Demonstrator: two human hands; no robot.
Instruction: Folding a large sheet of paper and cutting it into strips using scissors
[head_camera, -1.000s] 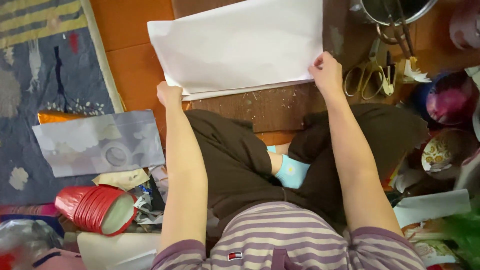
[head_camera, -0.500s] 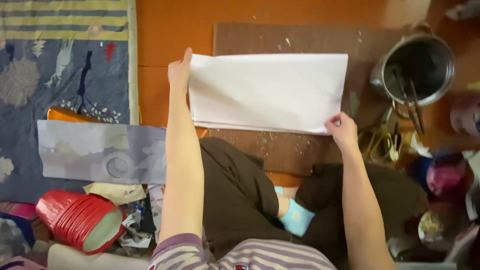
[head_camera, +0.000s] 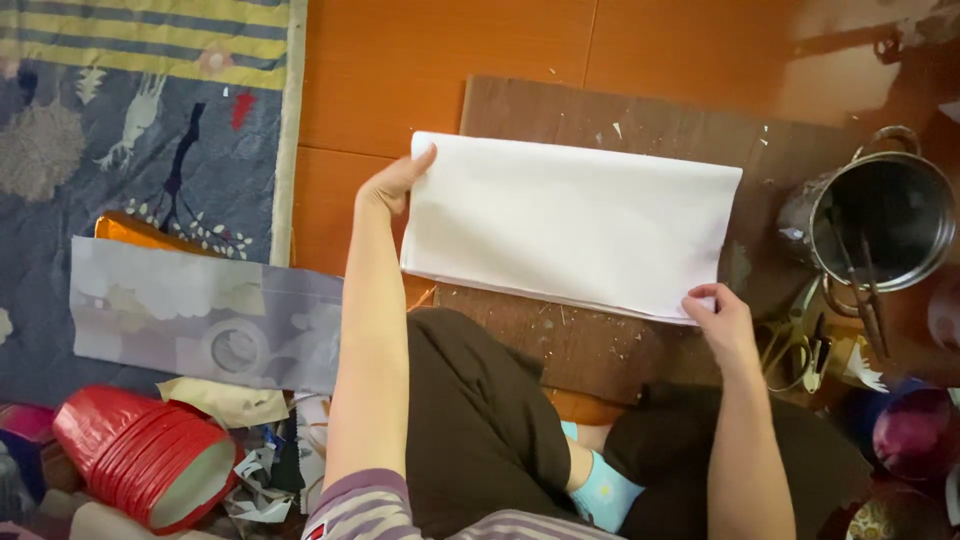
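1. A red ribbed cylinder is lying on its side at the lower left among paper scraps, with a grey printed sheet spreading just beyond it over the rug.
2. The right hand is pinching the near right corner of the white paper, thumb and fingers closing narrowly on its edge.
3. Yellow-handled scissors are lying just beside that hand.
4. The white paper, folded into layers, is lying across the brown board on the orange floor.
5. The left hand is gripping the paper's far left corner, fingers curling over the edge.
6. A metal pot is standing to the right, holding thin tools.
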